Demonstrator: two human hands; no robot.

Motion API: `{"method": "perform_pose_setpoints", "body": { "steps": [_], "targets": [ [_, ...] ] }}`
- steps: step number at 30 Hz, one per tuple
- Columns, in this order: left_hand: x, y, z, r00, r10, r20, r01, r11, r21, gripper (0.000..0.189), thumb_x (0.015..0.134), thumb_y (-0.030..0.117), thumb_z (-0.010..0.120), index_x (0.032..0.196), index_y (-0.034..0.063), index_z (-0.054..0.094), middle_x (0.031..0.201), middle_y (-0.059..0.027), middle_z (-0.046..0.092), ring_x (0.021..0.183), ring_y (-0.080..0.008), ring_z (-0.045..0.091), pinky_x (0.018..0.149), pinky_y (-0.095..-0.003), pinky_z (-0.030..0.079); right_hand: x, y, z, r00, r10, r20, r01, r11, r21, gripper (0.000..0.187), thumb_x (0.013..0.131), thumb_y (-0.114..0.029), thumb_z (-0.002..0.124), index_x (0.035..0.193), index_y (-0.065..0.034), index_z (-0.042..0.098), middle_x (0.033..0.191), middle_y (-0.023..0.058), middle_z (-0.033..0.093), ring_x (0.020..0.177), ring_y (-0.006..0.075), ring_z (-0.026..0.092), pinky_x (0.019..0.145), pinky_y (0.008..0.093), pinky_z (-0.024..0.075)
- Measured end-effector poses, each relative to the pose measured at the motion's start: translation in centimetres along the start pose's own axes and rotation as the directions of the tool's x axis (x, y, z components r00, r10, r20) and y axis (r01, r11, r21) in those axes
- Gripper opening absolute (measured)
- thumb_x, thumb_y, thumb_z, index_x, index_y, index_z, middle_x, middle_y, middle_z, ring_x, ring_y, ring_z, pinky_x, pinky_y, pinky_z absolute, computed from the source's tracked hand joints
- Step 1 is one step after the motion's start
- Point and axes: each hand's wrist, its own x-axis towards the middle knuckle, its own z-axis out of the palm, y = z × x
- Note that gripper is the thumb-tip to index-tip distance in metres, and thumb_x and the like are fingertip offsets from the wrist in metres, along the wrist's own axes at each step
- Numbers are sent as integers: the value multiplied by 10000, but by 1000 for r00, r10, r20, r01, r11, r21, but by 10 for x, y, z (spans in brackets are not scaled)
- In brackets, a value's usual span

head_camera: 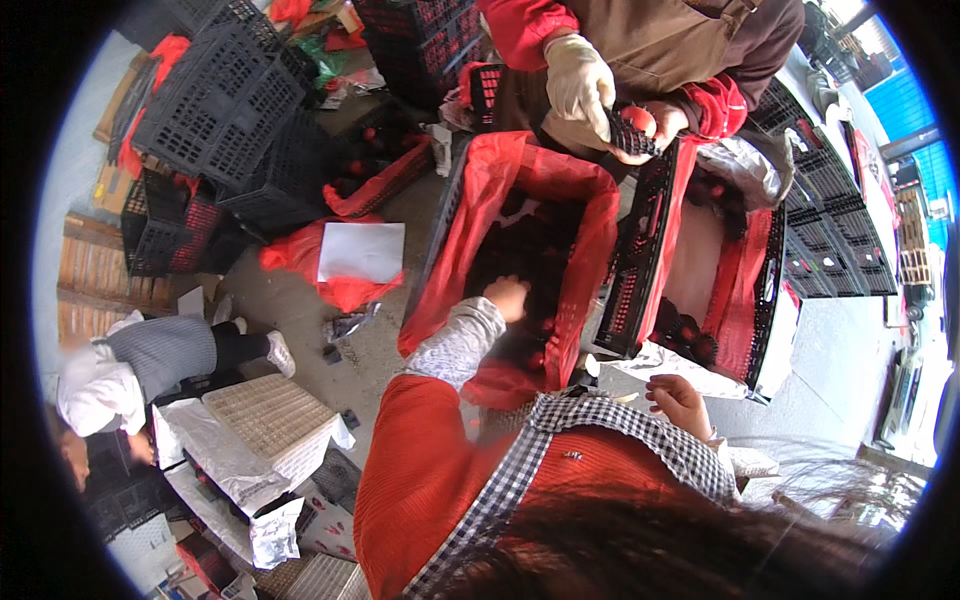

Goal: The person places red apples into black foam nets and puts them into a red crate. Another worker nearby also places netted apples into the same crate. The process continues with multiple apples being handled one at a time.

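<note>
My left hand reaches down into a dark plastic crate lined with red plastic film. Its fingers are bent over dark netted pieces in the crate; whether they hold one cannot be made out. A few red round fruits show near the crate's close end. My right hand hangs in the air, fingers partly curled and apart, with nothing visible in it. Close beyond it stands a second black crate with red lining, holding red fruits and dark foam netting at both ends.
Across the crates a co-worker's gloved hand and bare hand hold a red fruit in black netting. Black crates are stacked at left and right. A white sheet lies on red film. Another person bends at lower left.
</note>
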Motion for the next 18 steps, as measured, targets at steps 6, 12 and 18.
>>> {"method": "perform_pose_setpoints", "body": {
  "steps": [6, 12, 18],
  "targets": [
    [25, 68, 88, 985, -125, 118, 138, 984, -111, 616, 787, 281, 754, 1353, 177, 535, 1333, -187, 508, 1142, -449, 581, 894, -557, 535, -14, -8, 3, 995, -90, -38, 76, 961, -265, 271, 957, -116, 664, 1207, -13, 665, 1109, 110, 721, 1031, 177, 685, 909, 328, 549],
    [25, 57, 91, 977, -213, -2, 210, 962, -172, 575, 708, 267, 790, 1224, 113, 589, 1251, -267, 550, 1149, -489, 578, 930, -554, 539, -24, -16, -12, 981, -192, 13, 185, 919, -350, 306, 962, -156, 671, 1233, -16, 656, 1178, 134, 696, 1061, 234, 698, 923, 352, 571],
    [-48, 58, -19, 926, -375, -34, 33, 169, -985, 677, 631, 123, 895, 1195, -31, 554, 1077, -118, 647, 966, -263, 666, 906, -403, 558, -19, -6, -47, 968, -252, 8, 250, 956, -155, 312, 998, -178, 639, 1257, -3, 627, 1111, 119, 703, 975, 190, 690, 876, 319, 560]
  ]
}}
